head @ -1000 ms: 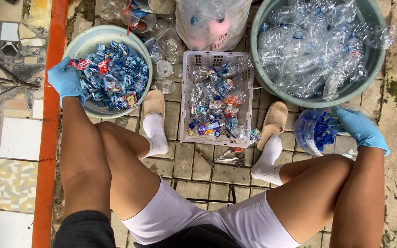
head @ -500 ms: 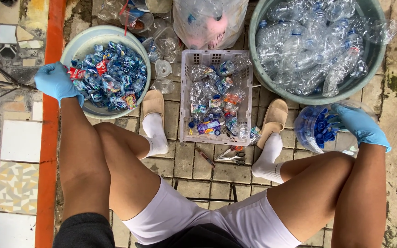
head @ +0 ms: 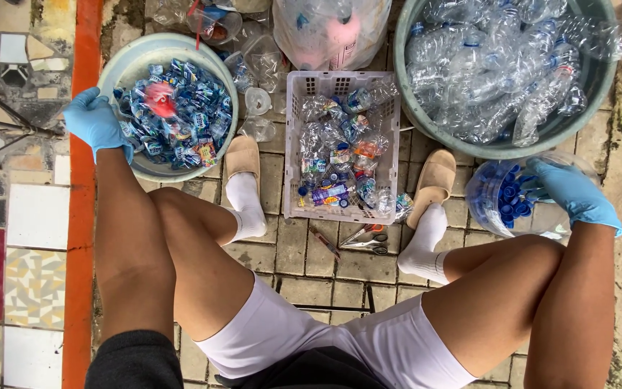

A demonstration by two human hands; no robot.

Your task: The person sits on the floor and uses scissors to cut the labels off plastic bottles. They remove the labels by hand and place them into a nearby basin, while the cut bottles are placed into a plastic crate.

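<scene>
Left hand (head: 95, 122) in blue glove, closed on the rim of the pale bowl (head: 132, 57) heaped with labels (head: 174, 115), at the far left. Right hand (head: 574, 193), gloved too, fingers curled over the clear tub (head: 487, 202) of blue caps (head: 509, 194), at the right knee. Between the feet, white basket (head: 304, 86); scissors (head: 365, 239) just below. Upper right, green basin (head: 512, 148) of bottles.

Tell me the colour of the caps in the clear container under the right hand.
Blue: the caps, seen in the head view, the only one.
</scene>
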